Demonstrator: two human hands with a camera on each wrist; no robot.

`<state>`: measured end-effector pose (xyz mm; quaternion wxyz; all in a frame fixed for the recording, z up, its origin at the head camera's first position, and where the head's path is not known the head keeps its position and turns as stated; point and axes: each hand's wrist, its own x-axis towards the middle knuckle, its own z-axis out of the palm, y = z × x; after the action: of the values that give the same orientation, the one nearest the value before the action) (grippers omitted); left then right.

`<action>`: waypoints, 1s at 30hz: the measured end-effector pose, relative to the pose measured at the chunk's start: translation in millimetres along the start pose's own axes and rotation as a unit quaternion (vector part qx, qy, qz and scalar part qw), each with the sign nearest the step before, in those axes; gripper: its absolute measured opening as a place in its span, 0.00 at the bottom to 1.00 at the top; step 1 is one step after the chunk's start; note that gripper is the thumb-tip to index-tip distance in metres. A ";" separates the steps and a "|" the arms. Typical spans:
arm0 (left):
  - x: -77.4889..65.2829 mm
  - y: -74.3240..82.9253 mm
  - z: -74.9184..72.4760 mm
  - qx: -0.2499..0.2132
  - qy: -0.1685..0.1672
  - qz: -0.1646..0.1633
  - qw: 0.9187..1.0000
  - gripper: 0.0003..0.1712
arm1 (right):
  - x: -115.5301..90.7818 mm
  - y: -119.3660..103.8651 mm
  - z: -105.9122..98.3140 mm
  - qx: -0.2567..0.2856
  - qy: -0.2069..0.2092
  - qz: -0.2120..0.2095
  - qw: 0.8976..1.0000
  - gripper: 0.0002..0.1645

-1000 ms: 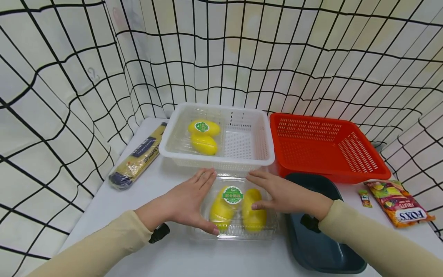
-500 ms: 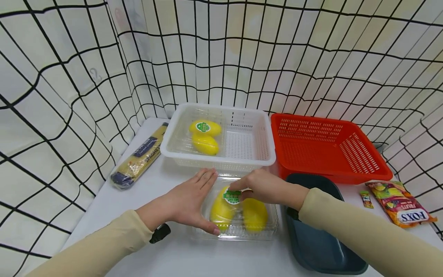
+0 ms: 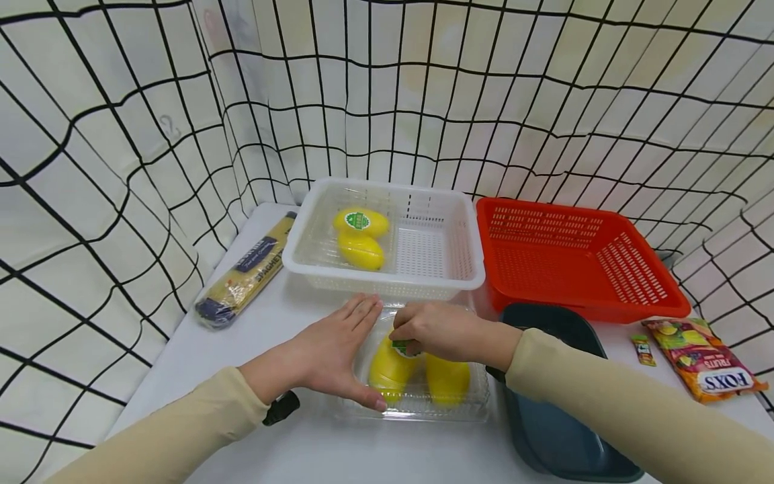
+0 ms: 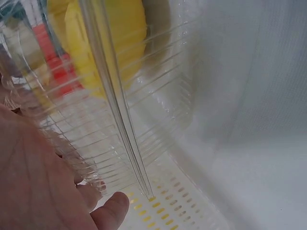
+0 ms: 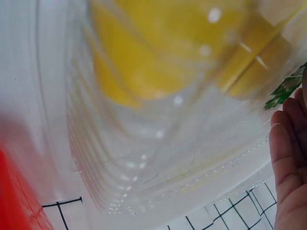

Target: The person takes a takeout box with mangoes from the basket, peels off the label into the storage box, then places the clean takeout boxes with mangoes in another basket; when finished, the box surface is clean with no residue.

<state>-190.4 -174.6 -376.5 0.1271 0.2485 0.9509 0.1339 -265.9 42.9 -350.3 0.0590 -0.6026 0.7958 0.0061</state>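
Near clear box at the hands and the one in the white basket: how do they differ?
The near box rests on the table; the basket box sits inside the white basket. The near box's fruits point away from the person; the basket box's fruits lie crosswise. The right hand partly covers the near box's label; the basket box's label shows whole. Both are clear plastic and hold two yellow fruits.

Black grid netting (image 3: 370,65) hangs before pale walls (image 3: 385,33), faintly blotched with colour, around a white table (image 3: 290,447) in soft light
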 end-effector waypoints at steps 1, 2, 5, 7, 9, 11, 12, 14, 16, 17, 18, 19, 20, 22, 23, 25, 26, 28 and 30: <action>-0.1 -0.1 0.1 0.000 0.000 0.000 1.000 0.78 | 0.2 0.0 -0.1 0.004 -0.002 0.003 1.000 0.23; -0.2 -0.2 0.1 0.001 0.000 0.000 1.000 0.78 | 0.3 0.2 -0.1 0.008 -0.004 0.006 1.000 0.22; -0.5 -0.2 0.2 0.002 0.001 0.003 1.000 0.78 | 0.3 2.0 0.5 0.028 -0.009 0.013 0.999 0.23; -0.4 0.0 0.4 0.003 0.001 0.003 1.000 0.78 | 0.1 3.0 0.6 0.043 -0.010 0.018 0.999 0.23; -0.4 0.2 0.5 0.003 0.001 0.004 1.000 0.78 | -0.1 4.0 0.7 0.056 -0.011 0.022 0.998 0.24; -0.5 0.5 0.3 0.003 0.001 0.003 1.000 0.78 | -0.1 4.6 0.5 0.065 -0.011 0.024 0.998 0.24; -0.5 0.5 0.3 0.003 0.001 0.002 1.000 0.78 | -0.2 4.7 0.3 0.070 -0.011 0.026 0.997 0.24; -0.6 0.8 -0.2 0.002 0.000 0.001 1.000 0.78 | -0.3 5.2 0.0 0.079 -0.010 0.031 0.996 0.23; -0.4 0.8 -0.4 0.003 -0.002 -0.001 1.000 0.78 | -0.9 5.9 0.1 0.088 -0.007 0.035 0.996 0.22; -0.2 1.0 -0.6 0.004 -0.002 -0.002 1.000 0.78 | -1.5 6.3 0.1 0.092 -0.006 0.038 0.995 0.21; 0.0 1.2 -0.8 0.004 -0.003 -0.002 1.000 0.79 | -2.1 6.6 0.3 0.096 -0.003 0.041 0.995 0.20; 0.1 1.5 -0.9 0.004 -0.004 -0.002 1.000 0.79 | -2.5 6.9 0.3 0.096 -0.001 0.042 0.995 0.19; 0.3 1.5 -1.0 0.004 -0.003 -0.002 1.000 0.79 | -2.8 7.2 0.4 0.096 0.002 0.042 0.995 0.19; 0.5 1.9 -1.2 0.004 -0.002 -0.001 1.000 0.79 | -3.0 8.1 1.1 0.089 0.013 0.037 0.995 0.17; 0.7 2.1 -1.3 0.005 -0.002 -0.001 1.000 0.79 | -3.1 8.5 1.4 0.082 0.019 0.034 0.996 0.17; 1.0 2.2 -1.3 0.004 -0.001 0.000 1.000 0.79 | -2.5 9.4 2.2 0.065 0.031 0.021 0.997 0.16; 1.1 2.1 -1.3 0.003 0.000 0.001 1.000 0.79 | -2.3 9.6 2.4 0.056 0.036 0.014 0.998 0.15; 1.1 2.4 -1.6 0.004 -0.002 -0.002 1.000 0.79 | -2.1 9.6 2.2 0.032 0.044 0.001 0.999 0.15; 1.3 2.5 -1.9 0.002 -0.004 -0.004 1.000 0.79 | -2.2 9.2 1.6 0.003 0.047 -0.011 0.999 0.15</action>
<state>-191.0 -172.2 -374.1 0.1311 0.2456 0.9516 0.1301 -274.0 47.7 -352.2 0.0233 -0.6111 0.7908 -0.0259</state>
